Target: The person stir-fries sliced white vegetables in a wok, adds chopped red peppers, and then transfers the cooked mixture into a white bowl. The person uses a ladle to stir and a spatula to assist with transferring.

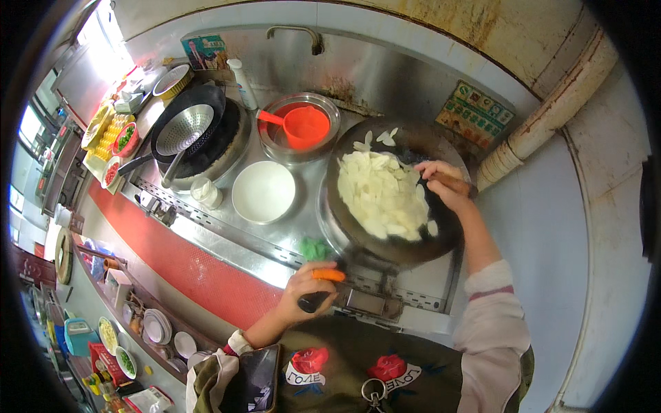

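In front of me a large dark wok (444, 242) holds a heap of pale, thin vegetable slices (382, 196). A few slices cling to its far wall. My right hand (446, 186) grips a brown wooden utensil handle (448, 181) above the wok's right side; the working end cannot be made out. Near the front edge of the stove, my left hand (310, 291) is closed round a dark handle (313, 301), seemingly the wok's. Something orange (329, 274) lies across its fingers. Just beyond that hand is a bright green cloth or scrubber (315, 249).
Left of the wok stand a white bowl (263, 192), a glass jar (206, 193) and a red plastic ladle (307, 127) in a metal basin (268, 149). Farther left, a perforated skimmer (185, 129) rests in a second wok (211, 103). A faucet (299, 32) projects from the wall.
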Available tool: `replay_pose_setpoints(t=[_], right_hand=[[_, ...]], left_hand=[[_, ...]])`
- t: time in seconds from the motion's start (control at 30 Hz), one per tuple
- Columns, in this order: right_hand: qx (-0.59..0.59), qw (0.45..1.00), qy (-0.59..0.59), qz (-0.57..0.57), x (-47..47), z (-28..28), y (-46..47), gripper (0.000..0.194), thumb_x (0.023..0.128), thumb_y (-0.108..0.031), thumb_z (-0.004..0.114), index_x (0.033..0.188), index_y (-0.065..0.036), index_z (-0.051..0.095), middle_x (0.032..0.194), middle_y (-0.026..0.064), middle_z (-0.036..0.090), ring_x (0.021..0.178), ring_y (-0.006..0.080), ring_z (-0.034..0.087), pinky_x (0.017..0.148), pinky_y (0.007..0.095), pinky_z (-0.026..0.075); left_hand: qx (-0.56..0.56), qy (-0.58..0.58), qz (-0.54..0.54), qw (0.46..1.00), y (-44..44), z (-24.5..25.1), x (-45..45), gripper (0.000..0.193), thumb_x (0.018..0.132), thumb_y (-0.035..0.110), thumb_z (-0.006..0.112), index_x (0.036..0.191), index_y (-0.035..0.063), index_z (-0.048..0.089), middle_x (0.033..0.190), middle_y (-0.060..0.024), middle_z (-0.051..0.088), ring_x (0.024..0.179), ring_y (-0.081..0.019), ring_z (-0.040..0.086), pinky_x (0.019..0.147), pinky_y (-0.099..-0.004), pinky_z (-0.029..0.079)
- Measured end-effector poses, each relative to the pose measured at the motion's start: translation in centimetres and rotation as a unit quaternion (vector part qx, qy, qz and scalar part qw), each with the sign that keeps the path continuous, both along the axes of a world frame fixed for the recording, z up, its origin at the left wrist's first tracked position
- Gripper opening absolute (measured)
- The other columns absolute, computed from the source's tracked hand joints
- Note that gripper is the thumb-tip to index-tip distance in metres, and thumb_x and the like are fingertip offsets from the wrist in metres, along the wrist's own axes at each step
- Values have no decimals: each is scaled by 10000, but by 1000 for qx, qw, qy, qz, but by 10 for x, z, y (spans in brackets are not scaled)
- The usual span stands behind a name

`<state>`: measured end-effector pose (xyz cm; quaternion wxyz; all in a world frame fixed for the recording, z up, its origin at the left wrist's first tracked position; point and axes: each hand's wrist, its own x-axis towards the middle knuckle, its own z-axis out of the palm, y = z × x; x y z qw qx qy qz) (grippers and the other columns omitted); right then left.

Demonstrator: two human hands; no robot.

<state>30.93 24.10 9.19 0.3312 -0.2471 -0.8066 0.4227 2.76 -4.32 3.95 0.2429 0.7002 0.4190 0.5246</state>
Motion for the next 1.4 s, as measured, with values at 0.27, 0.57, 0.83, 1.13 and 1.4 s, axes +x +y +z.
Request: replay_pose_setpoints(t=[0.27,0.57,0.83,1.13,1.4], right_hand=[[160,981,-102,-46,-3,80,-123,139,686,47,595,768,-61,564,972,89,712,815,235,641,731,317,498],[208,970,-68,-105,-66,-10,-115,190,698,39,604,854,-70,601,995,93,702,834,204,659,748,301,511],[84,920,27,-382,21,8,-86,91,832,0,624,882,-60,668,863,9,669,807,103,624,761,263,496],[-234,781,168,-554,106,-50,-36,166,807,-153,602,921,-34,630,799,95,679,518,174,580,469,280,512],[-11,932,168,-321,28,-60,-76,126,778,48,563,878,2,626,1045,117,691,859,151,618,745,257,491]], left_hand=[[33,10,-10,999,2,-5,-1,194,677,0,742,829,71,647,1031,-99,690,1090,-327,607,895,-414,502],[63,17,-25,998,4,-6,-1,209,666,-11,726,834,83,646,1027,-73,686,1052,-331,617,857,-406,529],[71,17,-35,997,5,-8,-3,229,661,-7,732,854,81,645,1028,-81,681,1053,-338,617,851,-414,531],[65,19,-60,996,8,-7,-5,210,676,6,727,856,83,651,1051,-80,681,1082,-343,607,884,-413,519],[38,23,-47,998,9,1,-8,177,673,-2,720,823,69,657,1025,-100,687,1090,-350,604,893,-420,510]])
